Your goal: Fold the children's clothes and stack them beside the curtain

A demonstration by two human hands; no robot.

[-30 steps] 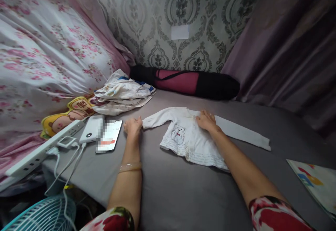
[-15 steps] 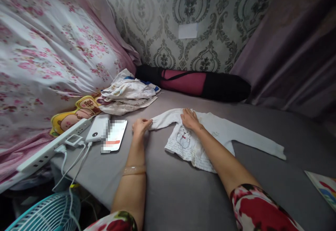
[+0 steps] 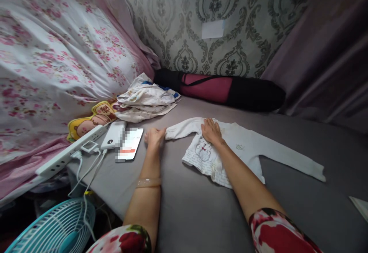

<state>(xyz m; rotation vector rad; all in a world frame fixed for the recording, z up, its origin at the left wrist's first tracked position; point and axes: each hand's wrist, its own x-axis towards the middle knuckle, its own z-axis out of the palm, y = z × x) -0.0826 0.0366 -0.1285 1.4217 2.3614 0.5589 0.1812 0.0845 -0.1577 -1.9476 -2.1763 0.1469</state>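
- Right hand (image 3: 212, 131) has slid off the middle of the white long-sleeved top (image 3: 247, 142) to its left-side shoulder, so the green motif (image 3: 240, 147) shows now
- Left hand (image 3: 155, 138), just beside the phone (image 3: 137, 140), seems pinched on the left-side cuff (image 3: 169, 134)
- Top's lying on the grey sheet (image 3: 186, 214); right palm's flat on it, fingers not gripping, so probably anchoring it
- Right-side sleeve (image 3: 290, 161) lies loose

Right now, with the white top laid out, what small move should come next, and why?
Perhaps the left hand should pull the sleeve straighter: it holds the cuff, the sleeve looks creased, and the right hand, on the white top, could steady it.
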